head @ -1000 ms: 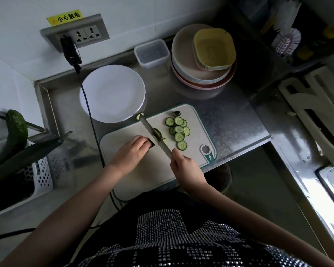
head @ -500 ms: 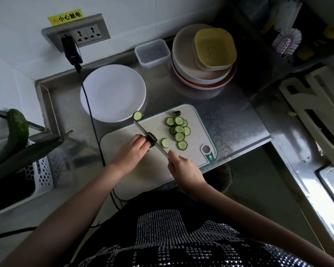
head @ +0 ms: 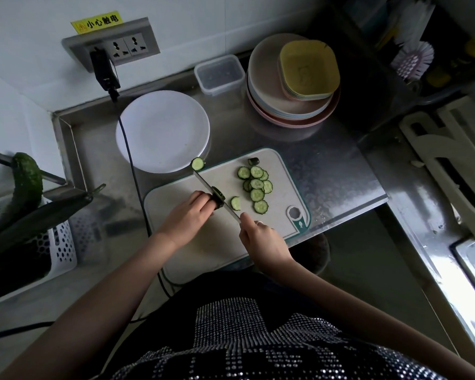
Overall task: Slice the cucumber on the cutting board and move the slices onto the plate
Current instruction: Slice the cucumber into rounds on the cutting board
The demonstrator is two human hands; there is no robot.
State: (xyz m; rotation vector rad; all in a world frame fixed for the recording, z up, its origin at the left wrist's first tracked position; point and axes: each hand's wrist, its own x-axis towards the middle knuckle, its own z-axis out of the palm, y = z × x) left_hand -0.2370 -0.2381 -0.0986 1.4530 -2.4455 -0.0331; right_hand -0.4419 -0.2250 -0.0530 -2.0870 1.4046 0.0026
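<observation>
From the head camera, the slicing step is in hand and, by my reading, near its end: only a short cucumber stub [head: 217, 200] remains on the cutting board [head: 280, 165]. The left hand [head: 188, 215] has its fingers curled on that stub, pinning it down. The right hand [head: 261, 242] is wrapped round the handle of the knife [head: 211, 192], whose blade lies across the stub. Cut slices [head: 255, 187] lie piled just right of the blade, and one stray slice [head: 197, 163] sits at the board's far edge (touching the plate's rim or not, I cannot tell). The white plate [head: 162, 130] on the desk holds none yet. Next calls for finishing the stub with fingertips tucked back, then carrying slices over.
</observation>
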